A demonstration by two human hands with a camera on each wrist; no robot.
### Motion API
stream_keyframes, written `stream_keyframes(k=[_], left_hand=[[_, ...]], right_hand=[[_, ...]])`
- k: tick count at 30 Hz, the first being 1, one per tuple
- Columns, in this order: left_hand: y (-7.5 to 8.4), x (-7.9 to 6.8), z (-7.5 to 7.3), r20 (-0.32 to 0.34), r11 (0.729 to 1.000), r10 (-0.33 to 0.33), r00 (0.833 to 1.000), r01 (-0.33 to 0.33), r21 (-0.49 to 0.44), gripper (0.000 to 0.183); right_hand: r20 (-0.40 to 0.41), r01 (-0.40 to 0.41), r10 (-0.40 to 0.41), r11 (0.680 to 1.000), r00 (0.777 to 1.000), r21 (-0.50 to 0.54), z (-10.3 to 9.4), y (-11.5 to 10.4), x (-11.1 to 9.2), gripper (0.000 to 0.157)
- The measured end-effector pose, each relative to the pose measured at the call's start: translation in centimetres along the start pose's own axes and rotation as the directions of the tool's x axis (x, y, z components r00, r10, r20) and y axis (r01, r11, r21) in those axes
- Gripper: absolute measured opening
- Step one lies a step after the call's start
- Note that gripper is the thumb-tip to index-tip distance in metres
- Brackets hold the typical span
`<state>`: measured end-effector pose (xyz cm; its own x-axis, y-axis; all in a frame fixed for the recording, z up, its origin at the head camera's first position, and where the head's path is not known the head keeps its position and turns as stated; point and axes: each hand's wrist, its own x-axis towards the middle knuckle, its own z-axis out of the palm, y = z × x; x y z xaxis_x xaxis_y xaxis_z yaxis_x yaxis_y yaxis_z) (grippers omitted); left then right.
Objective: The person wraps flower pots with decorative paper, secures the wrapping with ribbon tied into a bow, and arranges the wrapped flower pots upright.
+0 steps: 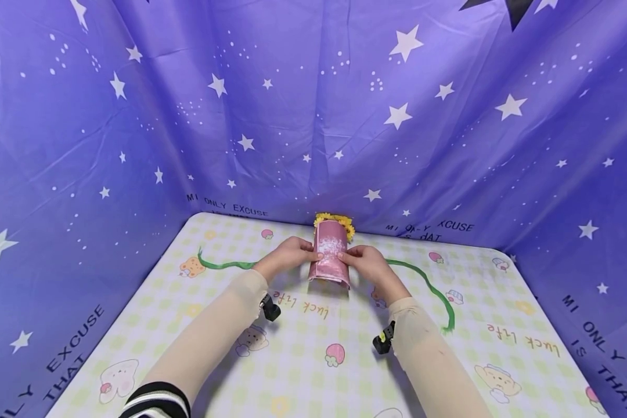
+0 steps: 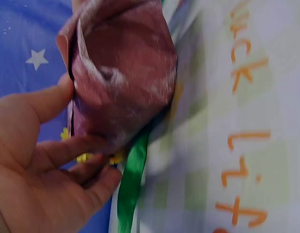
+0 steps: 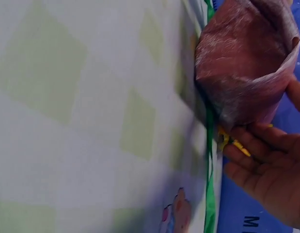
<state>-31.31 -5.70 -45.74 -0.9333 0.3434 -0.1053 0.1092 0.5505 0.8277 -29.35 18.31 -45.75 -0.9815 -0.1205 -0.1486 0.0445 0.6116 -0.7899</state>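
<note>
A bundle wrapped in pink paper point(image 1: 328, 268) stands out from the far part of the table, with yellow flowers point(image 1: 350, 232) showing at its far end. My left hand point(image 1: 288, 255) grips its left side, thumb on top and fingers beneath. On the right side, my right hand point(image 1: 371, 264) holds it the same way. Both wrist views look into the open, hollow near end of the paper point(image 2: 135, 53), which has a whitish, creased edge. A green ribbon point(image 1: 431, 278) lies across the table, passing under the bundle and out on both sides.
The table has a checked cloth point(image 1: 303, 371) printed with cartoons and lettering. Purple curtains point(image 1: 292, 104) with white stars close in the back and both sides, right behind the flowers. A small black device point(image 1: 383, 342) is strapped at each wrist.
</note>
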Motion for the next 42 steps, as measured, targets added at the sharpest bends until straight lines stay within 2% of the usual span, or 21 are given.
stream_keyframes(k=[4,7,16,23,26,30,35,42], left_hand=[[-0.6,0.2,-0.4,0.015,0.998,0.027,1.000,-0.028,0.059,0.043],[-1.0,0.2,-0.5,0.022,0.996,0.041,0.999,-0.043,0.083,0.043],[-1.2,0.1,-0.4,0.112,0.996,0.050,0.992,-0.057,0.061,0.049],[-1.5,-0.1,-0.2,0.155,0.987,0.018,0.988,-0.043,0.158,0.062],[-1.3,-0.3,-0.1,0.162,0.983,0.012,0.987,-0.041,0.177,0.066],[-0.7,-0.9,0.0,0.161,0.977,0.009,0.987,-0.043,0.211,0.072],[-0.2,-1.6,0.2,0.147,0.964,-0.004,0.989,-0.036,0.265,0.073],[0.2,-2.7,0.9,0.132,0.965,-0.033,0.991,-0.003,0.261,0.067]], right_hand=[[-0.020,0.058,-0.059,0.997,0.998,-0.049,0.1,0.7,0.5,0.052],[-0.023,0.080,-0.081,0.996,0.996,-0.041,0.3,1.2,0.7,0.054],[0.031,0.030,-0.032,0.997,0.999,0.070,0.4,2.1,0.6,0.067],[0.070,0.004,-0.009,0.998,0.997,0.070,0.4,2.0,0.1,0.068],[0.087,-0.051,0.044,0.996,0.995,0.074,0.3,1.8,-0.3,0.071],[0.080,-0.054,0.051,0.998,0.995,0.033,0.2,1.4,-0.9,0.071],[0.065,0.007,-0.002,0.998,0.998,-0.067,0.1,0.8,-1.5,0.062],[0.084,0.025,-0.013,0.990,0.996,-0.138,-0.1,0.7,-2.3,0.054]])
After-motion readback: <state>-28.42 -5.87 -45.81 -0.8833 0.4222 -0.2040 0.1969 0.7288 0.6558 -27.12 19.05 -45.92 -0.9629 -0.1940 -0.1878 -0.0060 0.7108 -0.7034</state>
